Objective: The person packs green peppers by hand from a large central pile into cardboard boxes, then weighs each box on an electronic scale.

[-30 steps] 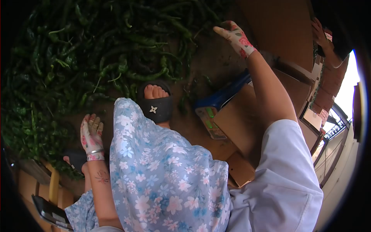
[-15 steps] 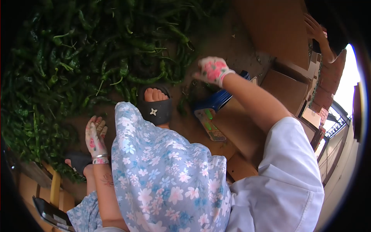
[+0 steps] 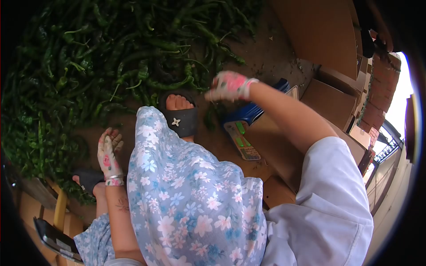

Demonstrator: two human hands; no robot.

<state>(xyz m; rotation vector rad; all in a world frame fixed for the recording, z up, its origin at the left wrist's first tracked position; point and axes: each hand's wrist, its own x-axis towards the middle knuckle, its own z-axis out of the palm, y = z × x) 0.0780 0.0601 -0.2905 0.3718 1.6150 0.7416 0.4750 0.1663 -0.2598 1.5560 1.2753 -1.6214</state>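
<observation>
My left hand (image 3: 109, 156), in a floral glove, is raised beside my knee near the peppers. Its fingers are apart, loosely bent, and hold nothing. My right hand (image 3: 230, 86), in a matching glove, hangs over the floor between the pepper pile and a blue digital scale (image 3: 250, 113). Motion smears its fingers, and I make out nothing in them. Long green peppers (image 3: 146, 66) lie in a wide heap at the upper left. The scale's panel (image 3: 244, 142) has green displays and a keypad, and stands near my right forearm.
A large cardboard sheet (image 3: 319, 33) and cardboard boxes (image 3: 330, 99) are at the right. My sandalled foot (image 3: 181, 116) rests at the heap's edge. At lower left are a wooden piece (image 3: 61, 208) and a black object (image 3: 55, 237). Part of another person (image 3: 384, 33) shows at upper right.
My right hand has moved left and slightly down, toward the peppers. My left hand has stayed nearly in place. The other person's hand by the cardboard has moved away from its edge.
</observation>
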